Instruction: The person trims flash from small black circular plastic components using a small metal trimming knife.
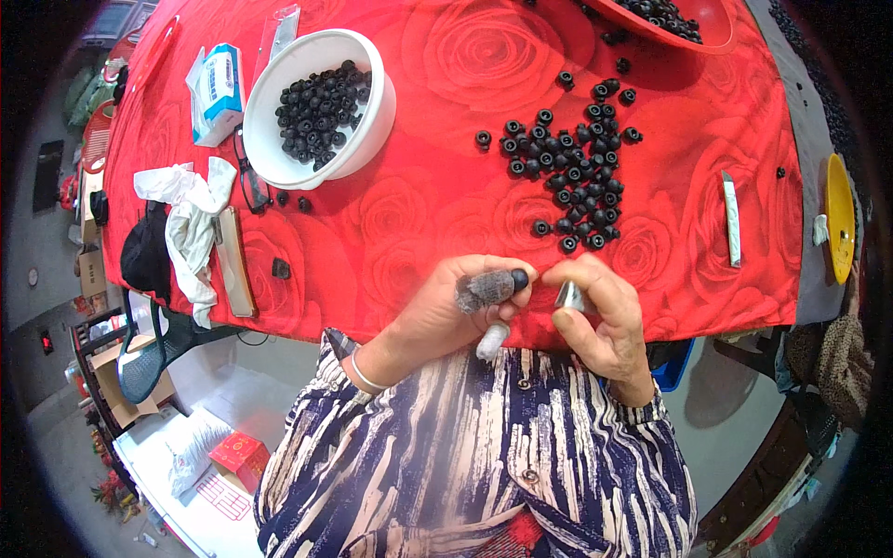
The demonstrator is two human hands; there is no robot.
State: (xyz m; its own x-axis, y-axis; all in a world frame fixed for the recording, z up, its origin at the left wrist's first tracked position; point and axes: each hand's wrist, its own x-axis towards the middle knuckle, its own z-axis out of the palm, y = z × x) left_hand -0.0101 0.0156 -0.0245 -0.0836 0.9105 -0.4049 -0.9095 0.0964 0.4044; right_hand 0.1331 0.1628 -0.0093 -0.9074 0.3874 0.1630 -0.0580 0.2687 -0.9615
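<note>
Just past the table's near edge, my left hand (442, 302) is closed on a small black knob-shaped part (520, 279), which shows at the thumb tip. A dark grey wrap (482, 291) covers that thumb, and a white wrap (492, 341) is around one finger. Close by on the right, my right hand (609, 321) pinches a small shiny metal piece (570, 298); its full shape is hidden by the fingers. The metal piece and the black part are a short distance apart. Beyond both hands, many similar black parts (579, 172) lie loose on the red rose-patterned tablecloth (400, 219).
A white bowl (379, 116) of black parts stands at the far left, beside glasses (251, 177) and a blue-white tissue pack (220, 93). White cloth (191, 223) and a phone-like case (234, 265) lie nearer. A red basin (716, 35) is far right; a white strip (732, 219) lies right.
</note>
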